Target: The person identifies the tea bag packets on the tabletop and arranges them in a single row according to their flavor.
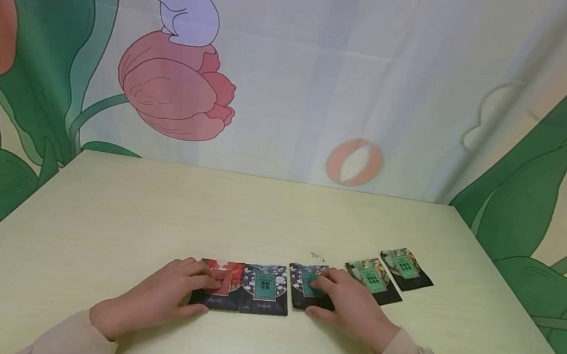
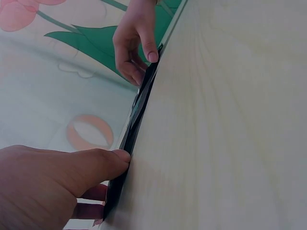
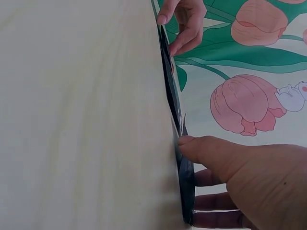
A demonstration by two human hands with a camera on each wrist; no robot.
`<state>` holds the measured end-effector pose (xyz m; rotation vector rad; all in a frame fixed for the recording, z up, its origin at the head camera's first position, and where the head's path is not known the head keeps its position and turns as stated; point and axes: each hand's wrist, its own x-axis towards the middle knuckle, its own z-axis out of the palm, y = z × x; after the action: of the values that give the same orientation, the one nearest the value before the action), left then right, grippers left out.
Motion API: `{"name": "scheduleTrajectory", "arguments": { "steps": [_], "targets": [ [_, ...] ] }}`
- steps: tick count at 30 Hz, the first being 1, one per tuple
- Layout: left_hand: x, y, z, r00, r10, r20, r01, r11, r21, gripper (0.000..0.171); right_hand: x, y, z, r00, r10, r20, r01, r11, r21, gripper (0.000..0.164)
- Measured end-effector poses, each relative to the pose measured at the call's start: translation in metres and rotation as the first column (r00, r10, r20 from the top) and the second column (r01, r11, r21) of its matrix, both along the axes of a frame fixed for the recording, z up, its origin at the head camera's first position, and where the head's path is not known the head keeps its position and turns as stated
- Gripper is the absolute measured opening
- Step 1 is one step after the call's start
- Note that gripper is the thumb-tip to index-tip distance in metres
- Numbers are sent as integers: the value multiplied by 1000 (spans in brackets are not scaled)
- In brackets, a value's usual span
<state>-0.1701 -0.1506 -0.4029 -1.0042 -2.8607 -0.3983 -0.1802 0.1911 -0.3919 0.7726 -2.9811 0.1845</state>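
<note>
- Red packet (image 1: 236, 277): partly hidden under the left fingers (image 1: 200, 281).
- Right blossom packet (image 1: 299, 285): partly covered by the right fingers (image 1: 323, 285).
- Packet lettering (image 1: 266, 284): too small to read.
- Printed animal (image 1: 191, 14): head cropped by the head view's top edge.
- Sleeves (image 1: 74, 338): cropped below.

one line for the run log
left hand: holding red packet; right hand: holding blue packet; between: another blue packet; right: two green packets
</note>
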Motion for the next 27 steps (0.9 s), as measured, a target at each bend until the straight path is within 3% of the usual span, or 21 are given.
{"name": "scheduleTrajectory", "arguments": {
  "steps": [20, 27],
  "targets": [
    [0, 0, 0, 1000, 7, 13, -7, 1000, 8, 37, 8, -1, -2, 999, 31, -44, -30, 1000, 9, 42],
    [1, -1, 0, 1000, -18, -2, 18, 1000, 15, 36, 10, -3, -2, 998, 37, -60, -36, 999, 4, 42]
  ]
}}
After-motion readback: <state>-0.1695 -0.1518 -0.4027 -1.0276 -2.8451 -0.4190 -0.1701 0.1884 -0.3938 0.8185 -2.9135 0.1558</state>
